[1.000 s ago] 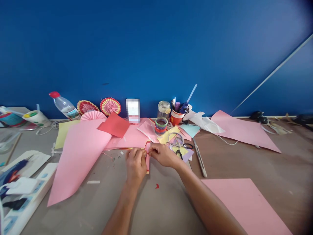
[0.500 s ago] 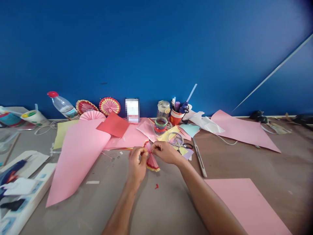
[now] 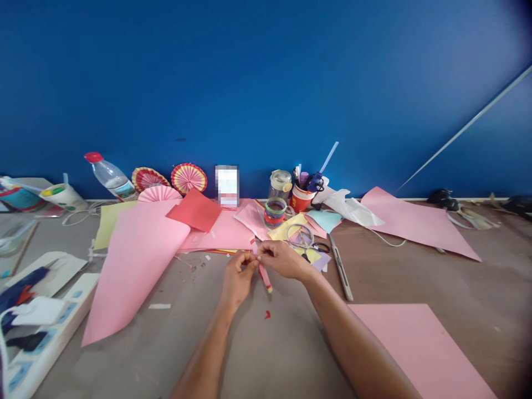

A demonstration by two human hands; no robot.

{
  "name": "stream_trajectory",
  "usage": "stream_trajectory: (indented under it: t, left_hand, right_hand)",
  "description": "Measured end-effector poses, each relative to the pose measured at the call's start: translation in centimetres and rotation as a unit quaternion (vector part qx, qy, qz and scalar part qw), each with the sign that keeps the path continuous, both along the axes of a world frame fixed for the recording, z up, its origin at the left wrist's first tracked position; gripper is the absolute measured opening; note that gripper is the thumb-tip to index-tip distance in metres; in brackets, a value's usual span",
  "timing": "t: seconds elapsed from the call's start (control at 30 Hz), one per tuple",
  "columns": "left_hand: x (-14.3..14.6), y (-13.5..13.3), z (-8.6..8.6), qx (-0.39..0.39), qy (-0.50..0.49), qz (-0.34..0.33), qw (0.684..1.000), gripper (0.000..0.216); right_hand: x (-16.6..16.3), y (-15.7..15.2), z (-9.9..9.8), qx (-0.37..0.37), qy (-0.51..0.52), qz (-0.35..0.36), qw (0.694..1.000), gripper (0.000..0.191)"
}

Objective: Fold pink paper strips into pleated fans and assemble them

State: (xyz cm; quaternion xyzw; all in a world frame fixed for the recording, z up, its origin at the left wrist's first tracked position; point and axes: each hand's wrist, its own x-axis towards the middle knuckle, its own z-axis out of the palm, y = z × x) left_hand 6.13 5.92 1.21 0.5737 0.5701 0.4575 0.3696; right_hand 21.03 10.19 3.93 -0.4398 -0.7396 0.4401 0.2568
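The bench (image 3: pixel 282 354) spreads beneath and in front of the hands. Left of them lies a large pink sheet (image 3: pixel 137 266), one edge lapping under other paper. The left hand (image 3: pixel 238 282) and right hand (image 3: pixel 286 259) meet fingertip to fingertip, both pinching a narrow folded paper strip (image 3: pixel 265 279) about its middle; its red-and-yellowish end slants out below them, toward the wearer. It should be very light, springy along its folds and easily creased or torn, so a gentle thumb-and-forefinger hold at the middle looks best, sparing the ends. Just below the hands sits a tiny red scrap (image 3: pixel 267 315).
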Motion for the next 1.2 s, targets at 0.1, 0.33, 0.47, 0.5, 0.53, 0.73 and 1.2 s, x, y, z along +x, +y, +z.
stream_trajectory:
  t: [0.1,0.33,0.47,0.5,0.53,0.73,1.2]
  left_hand:
    - [-0.2,-0.1,-0.2,0.051,0.070,0.017,0.996,0.013]
    - [-0.5,-0.6,-1.0,0.213,0.322,0.070,0.920,0.020]
    - [-1.5,-0.6,-1.0,0.225,0.371,0.072,0.898,0.021]
    - [-1.8,-0.5,-1.0,0.220,0.376,0.085,0.896,0.019]
    - [-2.1,-0.4,-1.0,0.212,0.379,0.102,0.895,0.018]
    - [-2.1,0.4,-1.6,0.154,0.316,0.122,0.928,0.021]
    - [1.3,-0.3,-1.4,0.068,0.160,0.051,0.983,0.006]
  right_hand:
    - [0.0,0.0,0.0,0.004,-0.013,0.001,1.000,0.010]
    - [-0.2,0.0,-0.3,0.001,-0.005,0.008,1.000,0.009]
    - [0.4,0.5,-0.6,-0.017,-0.008,-0.009,1.000,0.010]
    - [0.7,0.7,-0.7,-0.023,-0.013,-0.025,0.999,0.010]
    - [1.0,0.9,-0.8,-0.028,-0.017,-0.040,0.999,0.010]
    - [1.8,1.8,-0.9,-0.021,-0.004,-0.038,0.999,0.009]
    - [1.4,1.8,-2.0,-0.312,0.280,0.001,0.908,0.024]
